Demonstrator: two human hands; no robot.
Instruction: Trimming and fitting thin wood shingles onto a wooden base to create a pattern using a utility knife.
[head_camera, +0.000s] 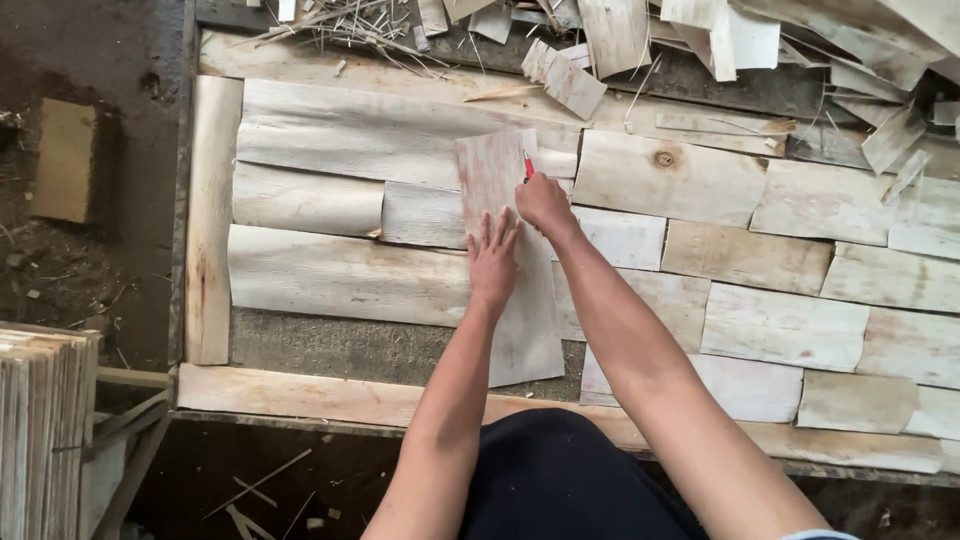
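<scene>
Veneer strip (510, 260): thin, light, brittle, I judge; left hand (492, 262) flat on it, fingers apart; right hand (543, 203) clamped on red knife (527, 166).

A: Where does the single view sit?
B: At the person's head, facing straight down, close above the worktop (300, 395).
A: Its extent?
B: Both forearms, veneer sheets (400, 130), ground at left.

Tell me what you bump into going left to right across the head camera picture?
Stack of thin boards → upright plank at the frame's left edge → left hand pressing the veneer strip → right hand with the red cutter → knotted veneer sheet → scrap pile.
</scene>
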